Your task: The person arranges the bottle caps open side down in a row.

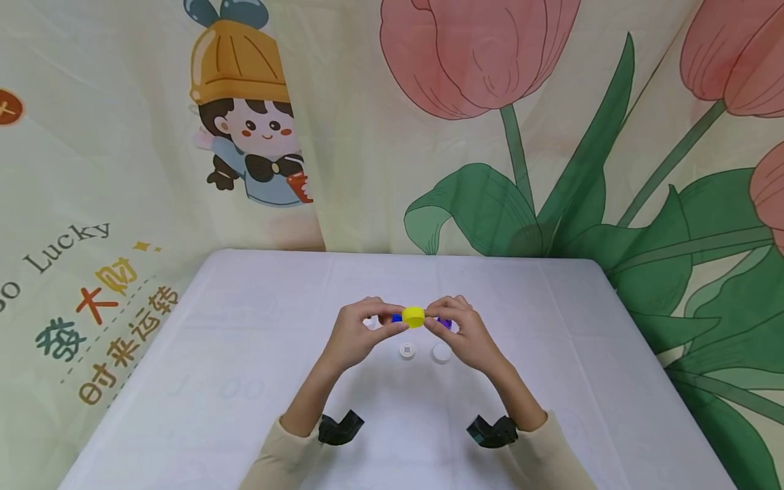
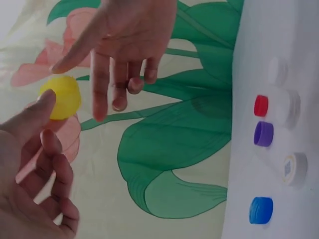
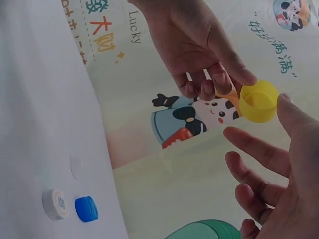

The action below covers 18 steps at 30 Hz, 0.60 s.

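Observation:
A yellow bottle cap (image 1: 413,317) is held above the table between both hands. My left hand (image 1: 360,333) pinches its left side, thumb (image 2: 46,102) against the cap. My right hand (image 1: 461,333) is close on the other side. In the right wrist view its thumb tip (image 3: 284,102) is at the cap's edge, while the other fingers extend apart from it. That view also shows the cap's hollow inside. Behind the hands, a blue cap (image 2: 261,210) and a purple cap (image 2: 263,134) are on the table, partly hidden in the head view.
A red cap (image 2: 261,105) is near the purple one. Several white caps lie about, among them a marked one (image 1: 407,351) and a plain one (image 1: 441,352). The white tabletop (image 1: 245,327) ends at a printed cloth backdrop (image 1: 355,136). Black wrist mounts (image 1: 340,429) sit on both sleeves.

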Each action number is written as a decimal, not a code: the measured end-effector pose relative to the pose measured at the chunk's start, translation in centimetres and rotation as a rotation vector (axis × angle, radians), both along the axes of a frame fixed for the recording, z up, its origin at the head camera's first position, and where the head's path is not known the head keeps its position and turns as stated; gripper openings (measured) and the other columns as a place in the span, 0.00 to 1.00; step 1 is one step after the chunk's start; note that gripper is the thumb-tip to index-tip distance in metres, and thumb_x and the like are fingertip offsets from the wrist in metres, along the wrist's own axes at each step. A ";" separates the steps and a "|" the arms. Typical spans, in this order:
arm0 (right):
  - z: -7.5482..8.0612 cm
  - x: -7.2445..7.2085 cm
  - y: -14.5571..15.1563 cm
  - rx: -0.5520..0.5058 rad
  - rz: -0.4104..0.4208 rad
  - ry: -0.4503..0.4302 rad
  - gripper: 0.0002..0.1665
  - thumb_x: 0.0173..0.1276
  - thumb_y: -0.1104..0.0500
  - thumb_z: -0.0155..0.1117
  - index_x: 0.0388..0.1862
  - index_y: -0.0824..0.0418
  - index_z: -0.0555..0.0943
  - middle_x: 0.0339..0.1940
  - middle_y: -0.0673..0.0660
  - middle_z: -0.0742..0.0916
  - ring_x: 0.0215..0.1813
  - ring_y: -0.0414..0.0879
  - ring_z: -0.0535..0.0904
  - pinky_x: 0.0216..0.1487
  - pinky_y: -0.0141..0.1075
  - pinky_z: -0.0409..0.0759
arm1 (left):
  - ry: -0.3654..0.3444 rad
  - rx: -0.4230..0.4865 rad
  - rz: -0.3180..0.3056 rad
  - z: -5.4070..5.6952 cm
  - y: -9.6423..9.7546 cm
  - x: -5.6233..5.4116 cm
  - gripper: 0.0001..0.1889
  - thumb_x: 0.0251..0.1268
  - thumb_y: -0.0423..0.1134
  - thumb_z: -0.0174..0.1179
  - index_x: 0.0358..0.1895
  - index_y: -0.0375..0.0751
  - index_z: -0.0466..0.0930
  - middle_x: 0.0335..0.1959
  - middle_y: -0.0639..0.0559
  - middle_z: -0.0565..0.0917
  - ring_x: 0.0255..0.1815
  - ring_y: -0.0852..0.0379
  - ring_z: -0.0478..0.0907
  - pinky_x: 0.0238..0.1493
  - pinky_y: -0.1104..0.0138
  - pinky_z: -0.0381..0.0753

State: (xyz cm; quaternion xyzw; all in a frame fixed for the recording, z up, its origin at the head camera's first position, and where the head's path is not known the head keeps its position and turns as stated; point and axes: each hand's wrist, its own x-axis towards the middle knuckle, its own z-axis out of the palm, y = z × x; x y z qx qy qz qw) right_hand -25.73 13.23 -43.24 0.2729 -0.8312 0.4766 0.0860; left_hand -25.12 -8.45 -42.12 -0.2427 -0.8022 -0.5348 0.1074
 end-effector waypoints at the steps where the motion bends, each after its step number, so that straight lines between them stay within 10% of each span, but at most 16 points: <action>1: 0.0 0.0 0.0 -0.020 0.012 -0.039 0.11 0.65 0.56 0.61 0.40 0.61 0.85 0.41 0.50 0.81 0.43 0.47 0.68 0.40 0.41 0.68 | 0.059 -0.010 -0.004 0.0 0.0 0.0 0.12 0.49 0.42 0.70 0.39 0.47 0.86 0.21 0.61 0.75 0.31 0.58 0.70 0.32 0.65 0.66; 8: 0.2 0.0 0.0 -0.106 0.043 -0.147 0.09 0.66 0.63 0.58 0.39 0.64 0.85 0.41 0.54 0.82 0.43 0.47 0.67 0.41 0.41 0.67 | 0.330 -0.107 -0.005 -0.1 0.2 0.0 0.12 0.46 0.41 0.72 0.38 0.47 0.87 0.22 0.65 0.75 0.30 0.63 0.68 0.34 0.65 0.62; 18: 3.2 2.0 -0.6 -0.119 0.029 -0.149 0.09 0.64 0.65 0.59 0.40 0.68 0.83 0.38 0.57 0.81 0.39 0.46 0.68 0.39 0.38 0.67 | 0.398 -0.150 -0.016 -0.2 0.2 -0.1 0.13 0.46 0.42 0.71 0.38 0.46 0.87 0.22 0.62 0.76 0.32 0.62 0.68 0.35 0.65 0.63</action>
